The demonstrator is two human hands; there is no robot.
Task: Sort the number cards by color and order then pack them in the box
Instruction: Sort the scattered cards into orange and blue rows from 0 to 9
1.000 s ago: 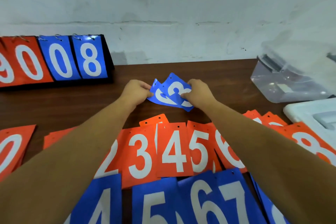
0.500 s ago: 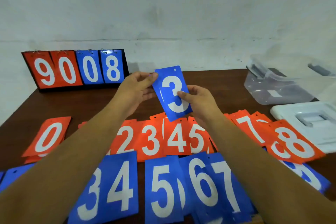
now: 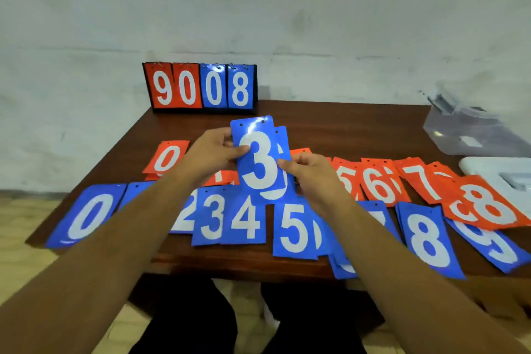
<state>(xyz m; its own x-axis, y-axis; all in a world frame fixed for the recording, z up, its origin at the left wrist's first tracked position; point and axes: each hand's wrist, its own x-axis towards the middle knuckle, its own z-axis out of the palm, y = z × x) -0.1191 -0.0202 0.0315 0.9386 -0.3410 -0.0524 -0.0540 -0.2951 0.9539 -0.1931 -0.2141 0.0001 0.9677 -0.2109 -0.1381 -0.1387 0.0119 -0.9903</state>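
Forearms cover part of the orange number cards (image 3: 376, 184) row and part of the blue number cards (image 3: 247, 221) row on the brown wooden table (image 3: 344, 129). The clear plastic box (image 3: 471, 132) at far right is blurred and frame-cut, so its contents are unreadable. The white plastic lid (image 3: 494, 172) in front of it is cropped. The left hand (image 3: 212, 152) and right hand (image 3: 310, 175) each pinch a side edge of the glossy blue rectangular card with a white 3 (image 3: 258, 164), held upright above the rows. A second blue card (image 3: 283, 141) sits behind it, its digit mostly hidden.
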